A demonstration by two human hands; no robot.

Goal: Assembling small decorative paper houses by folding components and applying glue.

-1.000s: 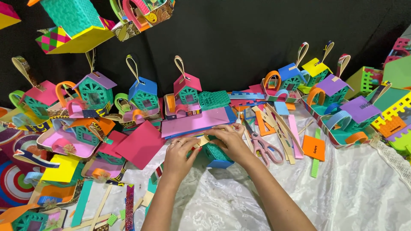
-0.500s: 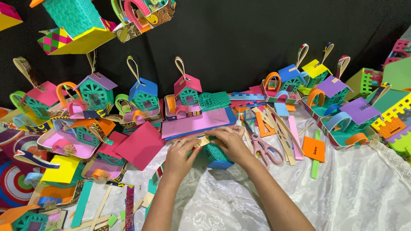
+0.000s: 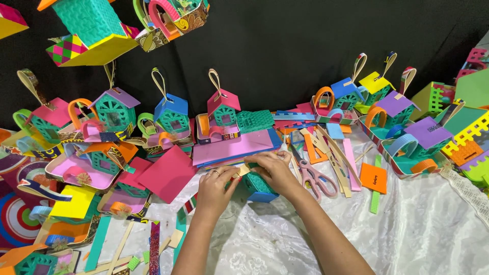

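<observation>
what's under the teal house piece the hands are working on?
A blue foam base shows under the teal lattice house piece, resting on the white patterned cloth. The right hand and left hand cover its top and sides.

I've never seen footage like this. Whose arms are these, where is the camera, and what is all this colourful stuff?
There is no machine here: these are a person's two bare hands, filmed by a camera worn on their head and looking down. The left hand and right hand meet over a small teal house made of craft foam and pinch a small tan strip between them. The work lies on a white patterned cloth. A stack of pink and blue foam sheets lies just behind the hands, and pink-handled scissors lie to their right. Finished little foam houses with loop handles stand in a row against a black backdrop.
</observation>
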